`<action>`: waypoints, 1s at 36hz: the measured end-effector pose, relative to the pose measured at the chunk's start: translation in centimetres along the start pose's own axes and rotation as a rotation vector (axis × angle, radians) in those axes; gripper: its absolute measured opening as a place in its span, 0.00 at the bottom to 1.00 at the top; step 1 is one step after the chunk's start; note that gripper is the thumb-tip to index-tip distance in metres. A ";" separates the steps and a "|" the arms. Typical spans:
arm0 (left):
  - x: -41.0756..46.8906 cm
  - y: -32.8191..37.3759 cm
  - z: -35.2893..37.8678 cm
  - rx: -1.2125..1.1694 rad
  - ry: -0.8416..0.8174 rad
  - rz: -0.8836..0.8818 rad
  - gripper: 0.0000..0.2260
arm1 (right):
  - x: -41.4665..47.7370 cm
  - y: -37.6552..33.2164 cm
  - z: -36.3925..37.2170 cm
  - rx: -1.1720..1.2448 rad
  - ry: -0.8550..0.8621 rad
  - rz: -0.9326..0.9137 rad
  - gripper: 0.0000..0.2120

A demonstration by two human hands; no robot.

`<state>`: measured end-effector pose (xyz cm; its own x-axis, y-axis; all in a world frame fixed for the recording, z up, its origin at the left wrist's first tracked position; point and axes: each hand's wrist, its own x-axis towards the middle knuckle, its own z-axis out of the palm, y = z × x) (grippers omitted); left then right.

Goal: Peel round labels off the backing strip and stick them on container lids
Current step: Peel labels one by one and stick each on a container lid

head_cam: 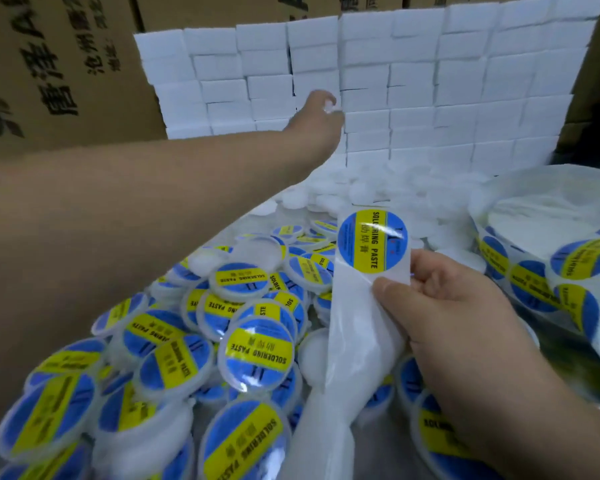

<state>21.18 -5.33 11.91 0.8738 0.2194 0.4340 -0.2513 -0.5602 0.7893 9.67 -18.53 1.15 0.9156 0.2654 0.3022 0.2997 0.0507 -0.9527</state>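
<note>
While the right hand [447, 306] pinches the glossy white backing strip [357, 327], its round blue-yellow label [373, 240] sits at the grip's eleven o'clock; the left hand [321, 109] grip is unclear.

Upper centre: left hand [317, 105] fingertips smeared into the white blocks [430, 81], grip unreadable. Bottom edge crops the backing strip [357, 327]; right hand [447, 306] thumb covers part of it. Lower left lids [59, 407] motion-blurred, cropped. Fine print on label [373, 240] too small. Right edge cuts bag [551, 181]. Upper left carton [49, 64] print cropped.

Packing storeroom: stacked cartons [59, 71], labelled lids [258, 348]
</note>
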 end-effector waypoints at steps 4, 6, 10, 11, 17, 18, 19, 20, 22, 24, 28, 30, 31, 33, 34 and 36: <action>-5.3 2.1 -3.4 -0.130 -0.006 -0.024 0.09 | -0.2 -0.1 0.2 -0.007 0.020 -0.006 0.13; -8.7 2.8 -4.9 -0.152 -0.020 0.055 0.10 | -0.4 -0.2 0.3 -0.002 0.016 -0.006 0.13; -15.4 2.9 -6.2 -0.004 -0.043 0.283 0.07 | -0.7 -0.7 0.6 0.008 -0.029 -0.030 0.11; -16.8 2.6 -6.2 0.051 -0.041 0.317 0.06 | -0.8 -0.8 0.6 0.016 -0.045 -0.034 0.10; -19.4 -0.1 -5.1 0.389 0.079 0.318 0.11 | -1.1 -1.0 0.6 0.051 -0.129 -0.052 0.05; -19.3 -0.7 -5.0 0.434 0.095 0.298 0.14 | -1.2 -1.1 0.6 0.069 -0.155 -0.058 0.03; -19.3 -1.2 -4.9 0.459 0.108 0.282 0.16 | -1.3 -1.1 0.6 0.092 -0.183 -0.064 0.05; -19.2 -1.5 -4.8 0.465 0.119 0.268 0.17 | -1.4 -1.2 0.7 0.115 -0.217 -0.067 0.06; -19.2 -2.1 -4.8 0.457 0.136 0.266 0.16 | -1.5 -1.2 0.8 0.165 -0.287 -0.080 0.07; -19.2 -2.6 -5.1 0.467 0.133 0.299 0.15 | -1.7 -1.2 0.9 0.205 -0.350 -0.080 0.10; -19.5 -3.2 -5.5 0.441 0.087 0.324 0.20 | -1.8 -1.1 0.8 0.186 -0.404 -0.092 0.16; -19.6 -3.3 -5.6 0.432 0.083 0.334 0.20 | -1.8 -1.0 0.9 0.129 -0.384 -0.109 0.16; -19.6 -3.3 -5.5 0.430 0.087 0.343 0.19 | -1.8 -0.9 0.9 0.090 -0.364 -0.120 0.15; -19.6 -3.4 -5.4 0.418 0.091 0.361 0.17 | -1.7 -0.8 0.8 0.017 -0.327 -0.146 0.13; -19.7 -3.5 -5.4 0.401 0.081 0.365 0.16 | -1.7 -0.8 0.8 -0.013 -0.311 -0.157 0.12; -19.8 -3.5 -5.3 0.324 0.043 0.343 0.14 | -1.7 -0.7 0.7 -0.060 -0.283 -0.176 0.12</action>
<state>2.54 -3.48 2.91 0.7436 0.0071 0.6686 -0.3738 -0.8247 0.4244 7.70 -18.32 1.26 0.7402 0.5148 0.4324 0.4695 0.0646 -0.8806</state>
